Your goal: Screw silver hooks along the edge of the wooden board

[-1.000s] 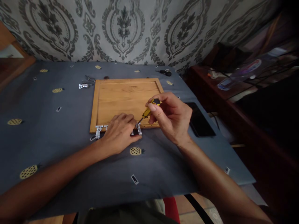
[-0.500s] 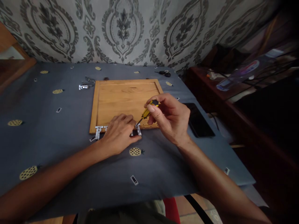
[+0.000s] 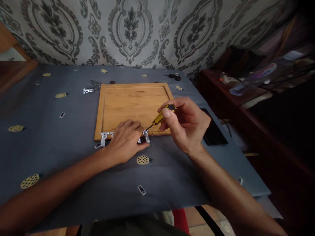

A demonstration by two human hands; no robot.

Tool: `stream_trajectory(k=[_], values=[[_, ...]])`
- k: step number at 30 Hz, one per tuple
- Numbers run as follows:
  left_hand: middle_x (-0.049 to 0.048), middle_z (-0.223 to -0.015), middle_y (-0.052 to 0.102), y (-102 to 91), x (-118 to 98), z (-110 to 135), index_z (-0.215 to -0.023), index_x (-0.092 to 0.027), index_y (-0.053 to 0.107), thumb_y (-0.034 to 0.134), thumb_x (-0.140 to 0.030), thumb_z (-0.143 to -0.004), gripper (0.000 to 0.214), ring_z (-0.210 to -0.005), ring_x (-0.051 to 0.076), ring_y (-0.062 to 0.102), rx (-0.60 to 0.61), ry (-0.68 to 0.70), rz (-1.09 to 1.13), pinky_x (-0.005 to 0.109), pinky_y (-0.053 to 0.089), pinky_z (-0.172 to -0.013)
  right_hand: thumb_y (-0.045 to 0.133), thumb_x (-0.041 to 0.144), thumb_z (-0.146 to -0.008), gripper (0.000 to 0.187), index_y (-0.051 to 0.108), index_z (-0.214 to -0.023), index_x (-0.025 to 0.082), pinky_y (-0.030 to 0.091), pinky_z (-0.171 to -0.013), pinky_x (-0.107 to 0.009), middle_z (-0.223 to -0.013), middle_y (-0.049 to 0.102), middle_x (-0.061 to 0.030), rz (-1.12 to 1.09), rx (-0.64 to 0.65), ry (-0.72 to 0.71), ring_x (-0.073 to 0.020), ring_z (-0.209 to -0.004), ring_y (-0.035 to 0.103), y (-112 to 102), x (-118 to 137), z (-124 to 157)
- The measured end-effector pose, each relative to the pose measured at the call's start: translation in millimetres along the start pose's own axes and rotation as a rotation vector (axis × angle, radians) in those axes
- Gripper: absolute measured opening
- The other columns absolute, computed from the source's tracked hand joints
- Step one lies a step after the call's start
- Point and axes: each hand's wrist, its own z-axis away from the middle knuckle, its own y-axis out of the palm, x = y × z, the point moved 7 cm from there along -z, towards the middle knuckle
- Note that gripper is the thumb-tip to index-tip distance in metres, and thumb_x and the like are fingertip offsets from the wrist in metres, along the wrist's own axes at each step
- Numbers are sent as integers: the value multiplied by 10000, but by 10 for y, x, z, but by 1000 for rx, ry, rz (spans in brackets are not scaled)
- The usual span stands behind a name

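Note:
A square wooden panel (image 3: pixel 133 105) with a raised frame lies on a dark blue cloth (image 3: pixel 49 147). A metal hinge (image 3: pixel 146 136) sits at the panel's near edge. My left hand (image 3: pixel 125 141) rests palm down over it, fingers pressing it to the wood. My right hand (image 3: pixel 187 126) is closed round a yellow-and-black screwdriver (image 3: pixel 159 117), its tip angled down to the hinge. A second metal hinge (image 3: pixel 104 137) lies at the near edge, just left of my left hand.
A loose metal hinge (image 3: pixel 88 90) lies left of the panel's far corner. A black phone (image 3: pixel 214 131) lies to the right, partly behind my right hand. Keys (image 3: pixel 174 76) sit near the patterned wall. A dark wooden shelf with a plastic bottle (image 3: pixel 253 80) stands at the right.
My right hand has drawn slightly to the right with the screwdriver, which now leans lower. My left hand has stayed on the hinge.

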Motion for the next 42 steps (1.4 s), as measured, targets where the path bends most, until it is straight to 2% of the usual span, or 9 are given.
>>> stream_trajectory(k=[11, 16, 24, 30, 35, 38, 42], values=[[81, -1024, 685, 1, -10, -7, -961, -143, 670, 757, -418, -858, 307, -989, 282, 622, 13, 3, -14, 413, 494, -862, 669, 351, -922, 159, 599, -890, 211, 426, -410, -210, -747, 646, 40, 22, 27, -33, -56, -454, 593, 55, -22, 8], [80, -1022, 684, 1, -5, -13, -959, -143, 669, 759, -421, -855, 311, -986, 282, 617, 9, 2, -19, 412, 491, -861, 725, 395, -879, 242, 566, -837, 218, 409, -400, -220, -633, 574, 72, 32, 26, -13, -63, -418, 566, 67, -21, 2], [80, -1005, 677, 13, 2, -7, -950, -146, 668, 750, -419, -861, 299, -982, 281, 611, 20, -2, -16, 411, 480, -865, 751, 467, -841, 337, 517, -797, 229, 437, -425, -234, -657, 587, 69, 33, 17, -2, -64, -423, 552, 70, -6, -12], [82, -999, 678, 5, -4, -5, -954, -146, 667, 750, -422, -860, 303, -974, 277, 610, 0, 4, -20, 402, 479, -849, 760, 449, -838, 336, 502, -795, 239, 433, -417, -236, -609, 553, 86, 32, 9, -7, -69, -409, 547, 68, -16, -14], [75, -981, 680, 3, -2, -12, -933, -150, 668, 760, -418, -853, 295, -960, 270, 616, 2, 4, -21, 398, 485, -843, 768, 373, -844, 289, 521, -804, 229, 463, -436, -232, -670, 576, 74, 9, 9, -31, -54, -431, 542, 67, -17, -3], [78, -1001, 680, 1, -4, -14, -941, -147, 672, 761, -413, -855, 293, -971, 271, 616, 12, 3, -15, 402, 488, -851, 752, 351, -858, 242, 548, -826, 226, 473, -425, -217, -733, 593, 56, -8, -22, -72, -49, -458, 548, 35, 13, 8], [75, -1018, 677, -1, -3, -15, -965, -145, 675, 763, -416, -854, 306, -984, 273, 614, 29, -3, -5, 400, 487, -855, 692, 414, -900, 243, 549, -836, 229, 444, -368, -195, -721, 586, 49, 7, -128, -78, -52, -444, 554, -66, 23, 19]])
